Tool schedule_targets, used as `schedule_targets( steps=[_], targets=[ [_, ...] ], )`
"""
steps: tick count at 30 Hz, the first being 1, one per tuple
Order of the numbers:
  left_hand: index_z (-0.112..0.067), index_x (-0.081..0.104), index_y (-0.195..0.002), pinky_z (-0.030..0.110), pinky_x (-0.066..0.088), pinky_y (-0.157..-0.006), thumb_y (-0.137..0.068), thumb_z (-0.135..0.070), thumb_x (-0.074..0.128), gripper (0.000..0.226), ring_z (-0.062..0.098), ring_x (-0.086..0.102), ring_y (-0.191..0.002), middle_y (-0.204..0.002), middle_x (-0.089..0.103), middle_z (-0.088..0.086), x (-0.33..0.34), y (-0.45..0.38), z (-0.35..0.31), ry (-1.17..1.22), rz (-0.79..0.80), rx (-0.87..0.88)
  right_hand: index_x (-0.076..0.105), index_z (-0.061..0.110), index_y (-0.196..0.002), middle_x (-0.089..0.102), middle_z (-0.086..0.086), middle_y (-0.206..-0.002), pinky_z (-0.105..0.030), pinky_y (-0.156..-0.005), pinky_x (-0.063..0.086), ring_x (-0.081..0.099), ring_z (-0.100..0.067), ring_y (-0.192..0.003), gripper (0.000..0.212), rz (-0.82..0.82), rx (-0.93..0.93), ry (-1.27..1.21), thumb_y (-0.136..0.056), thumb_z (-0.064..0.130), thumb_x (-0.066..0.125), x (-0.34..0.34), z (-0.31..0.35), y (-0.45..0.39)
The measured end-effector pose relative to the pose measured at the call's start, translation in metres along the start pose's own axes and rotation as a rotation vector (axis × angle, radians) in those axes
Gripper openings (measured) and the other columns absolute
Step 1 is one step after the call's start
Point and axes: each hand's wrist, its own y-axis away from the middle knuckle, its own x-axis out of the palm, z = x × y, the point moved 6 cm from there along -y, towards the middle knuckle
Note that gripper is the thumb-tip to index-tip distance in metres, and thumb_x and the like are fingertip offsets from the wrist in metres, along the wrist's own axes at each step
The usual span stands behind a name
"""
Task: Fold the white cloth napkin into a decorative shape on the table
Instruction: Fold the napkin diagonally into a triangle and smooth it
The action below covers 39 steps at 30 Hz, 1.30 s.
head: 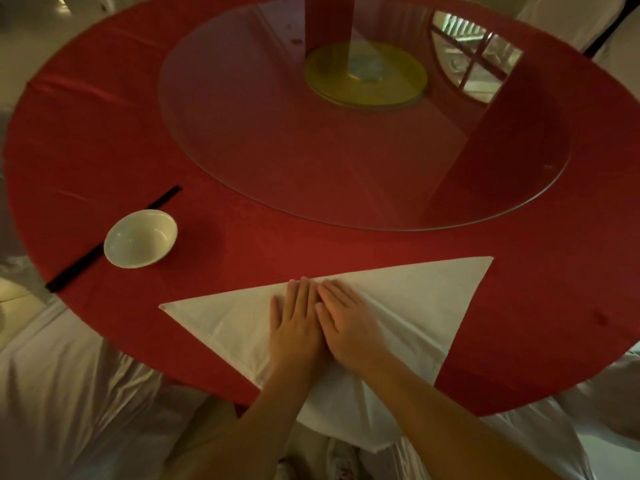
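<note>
The white cloth napkin (426, 306) lies folded into a large triangle on the red tablecloth (86, 133), its long fold edge facing away from me and its lower point hanging over the near table edge. My left hand (298, 323) and my right hand (349, 323) rest flat side by side on the middle of the napkin, palms down, fingertips at the fold edge. Neither hand grips anything. The cloth wrinkles a little to the right of my right hand.
A white bowl (140, 239) stands at the left, with dark chopsticks (79, 263) lying partly under it. A large glass turntable (346, 150) on a yellow hub (365, 76) fills the table's middle. White-covered chairs (69, 393) surround the table.
</note>
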Motion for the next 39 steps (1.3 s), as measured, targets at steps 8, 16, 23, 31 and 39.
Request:
schedule_targets(
  steps=[8, 16, 23, 31, 39],
  targets=[
    [-0.024, -0.018, -0.145, 0.041, -0.018, -0.113, -0.095, -0.051, -0.003, 0.059, 0.016, -0.025, -0.14, -0.155, -0.021, -0.001, 0.001, -0.001, 0.014, -0.006, -0.016, -0.1, 0.031, 0.015, -0.146, 0.033, -0.003, -0.154, -0.045, -0.118, 0.013, 0.019, -0.02, -0.145, 0.065, 0.013, -0.053, 0.378, -0.098, 0.053, 0.01, -0.003, -0.043, -0.007],
    [-0.018, -0.012, -0.147, 0.044, -0.006, -0.117, -0.081, -0.067, -0.009, 0.083, 0.015, -0.018, -0.142, -0.156, -0.014, 0.001, -0.011, 0.012, 0.097, 0.045, -0.033, -0.346, 0.0, 0.014, -0.149, 0.002, -0.003, -0.16, -0.041, -0.118, -0.005, -0.007, -0.015, -0.146, 0.08, 0.013, 0.171, 0.499, -0.089, 0.066, -0.008, -0.062, -0.153, -0.012],
    [-0.015, -0.005, -0.15, 0.045, -0.006, -0.117, -0.079, -0.079, 0.0, 0.095, 0.017, -0.01, -0.145, -0.16, -0.005, 0.004, -0.026, 0.023, 0.152, 0.127, -0.068, -0.544, 0.006, 0.007, -0.15, 0.006, -0.011, -0.16, -0.044, -0.118, -0.001, 0.0, -0.022, -0.147, 0.096, -0.06, 0.369, 0.493, -0.083, 0.074, -0.001, -0.11, -0.222, -0.016],
    [-0.014, -0.002, -0.151, 0.046, -0.006, -0.116, -0.086, -0.074, 0.01, 0.089, 0.018, -0.008, -0.145, -0.16, -0.003, 0.004, -0.028, 0.024, 0.16, 0.127, -0.083, -0.558, 0.001, 0.01, -0.151, 0.001, -0.007, -0.161, -0.047, -0.118, -0.002, -0.004, -0.02, -0.147, 0.101, -0.069, 0.446, 0.461, -0.079, 0.081, 0.004, -0.119, -0.243, -0.019],
    [-0.013, 0.049, -0.129, 0.057, 0.015, -0.113, -0.092, -0.049, 0.043, 0.052, 0.039, 0.035, -0.13, -0.135, 0.048, 0.019, -0.063, 0.019, 0.17, -0.029, -0.151, -0.505, 0.029, 0.006, -0.145, 0.024, -0.018, -0.155, -0.052, -0.114, 0.019, 0.02, -0.032, -0.142, 0.067, -0.415, 0.354, 0.187, -0.092, 0.041, 0.05, -0.119, -0.144, 0.048]
  ],
)
